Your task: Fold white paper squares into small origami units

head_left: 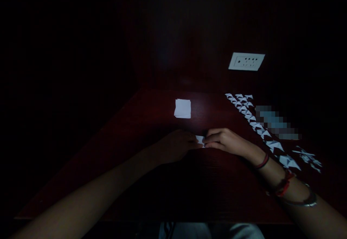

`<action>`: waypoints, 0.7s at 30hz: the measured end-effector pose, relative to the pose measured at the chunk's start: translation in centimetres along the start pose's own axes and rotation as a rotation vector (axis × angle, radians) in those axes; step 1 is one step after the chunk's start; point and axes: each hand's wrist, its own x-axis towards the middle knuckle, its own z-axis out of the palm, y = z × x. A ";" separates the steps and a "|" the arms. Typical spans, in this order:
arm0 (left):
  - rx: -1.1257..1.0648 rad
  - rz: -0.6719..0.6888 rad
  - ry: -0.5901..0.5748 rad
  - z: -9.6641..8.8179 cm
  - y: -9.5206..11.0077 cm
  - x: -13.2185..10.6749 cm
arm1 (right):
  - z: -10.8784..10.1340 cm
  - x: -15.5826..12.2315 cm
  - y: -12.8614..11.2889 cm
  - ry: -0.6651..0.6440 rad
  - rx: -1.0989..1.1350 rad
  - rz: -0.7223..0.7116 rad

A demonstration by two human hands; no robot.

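A small white piece of paper (pixel 200 140) lies low over the dark red table, between my two hands. My left hand (pixel 176 145) is in shadow, its closed fingers at the paper's left side; their exact grip is hard to make out. From the other side, my right hand (pixel 223 139) pinches the paper's right end between thumb and fingers. Beyond them, a stack of square white paper sheets (pixel 183 108) rests on the table. Rows of folded white paper pieces (pixel 249 116) run along the right, past my right forearm.
The dark red table (pixel 121 130) ends at a near edge by my lap. White paper scraps (pixel 307 157) lie at the far right, near a pixelated bluish object (pixel 276 122). A white power socket (pixel 246 62) sits on the dark wall behind. The surroundings are very dim.
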 end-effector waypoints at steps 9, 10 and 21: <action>-0.027 0.020 -0.032 -0.5 0.0 0.0 | -0.1 -0.2 -0.3 0.016 -0.044 0.009; -0.031 0.019 -0.028 -0.5 -0.1 0.0 | -0.1 -0.2 -0.4 0.019 -0.044 0.009; -0.054 -0.007 -0.034 -0.3 0.0 -0.1 | 0.7 0.5 -0.2 0.115 0.065 0.059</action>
